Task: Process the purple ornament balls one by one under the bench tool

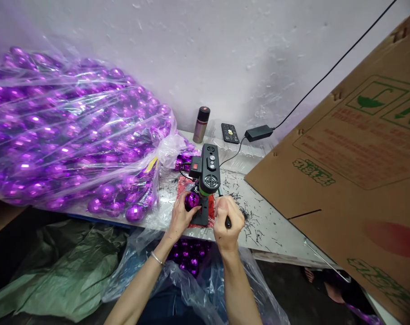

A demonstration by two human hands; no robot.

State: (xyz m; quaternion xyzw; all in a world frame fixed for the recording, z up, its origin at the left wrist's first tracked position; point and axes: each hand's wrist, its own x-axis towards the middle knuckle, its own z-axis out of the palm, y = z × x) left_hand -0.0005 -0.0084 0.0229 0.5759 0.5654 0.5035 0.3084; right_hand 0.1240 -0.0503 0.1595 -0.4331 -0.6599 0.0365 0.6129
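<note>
A small black bench drill press with a red switch stands on a red sheet on the white table. Under its head, my left hand grips a shiny purple faceted ball between thumb and fingers, just above the black base. Whether the ball touches the tool tip is hidden. My right hand is wrapped round the press's lever, whose black end pokes out of the fist.
A clear bag of purple balls fills the left side. Behind the press are a bottle, a phone and a power adapter. A cardboard box leans in from the right. Black scraps litter the table. More purple balls lie in plastic below.
</note>
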